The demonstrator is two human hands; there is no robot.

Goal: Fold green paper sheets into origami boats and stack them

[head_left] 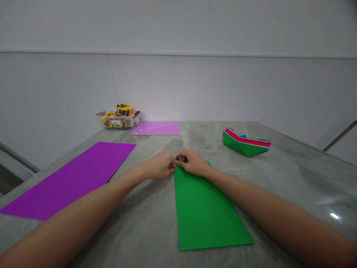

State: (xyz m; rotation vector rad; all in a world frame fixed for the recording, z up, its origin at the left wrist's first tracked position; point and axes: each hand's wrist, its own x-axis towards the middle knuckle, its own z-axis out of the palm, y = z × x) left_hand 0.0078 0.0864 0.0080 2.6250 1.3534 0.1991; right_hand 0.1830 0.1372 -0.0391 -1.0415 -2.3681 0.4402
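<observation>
A green sheet of paper (208,212) lies on the grey marbled tabletop in front of me, its near edge wider than the far part that shows. At its far left corner my left hand (164,165) is closed, fingers pressed together on the paper's tip. My right hand (192,162) meets it there, thumb and forefinger curled into a pinch at the same corner, its palm side resting over the sheet's far edge. The fingers hide the corner itself. Part of the far edge is covered by my right wrist.
A large purple sheet (75,178) lies left of my hands. Farther back are a pink-lilac sheet (156,128) and a clear plastic box (131,122) of yellow toy vehicles (124,110). To the right stands a folded paper boat (245,145), green with coloured stripes. A white wall rises behind the tabletop.
</observation>
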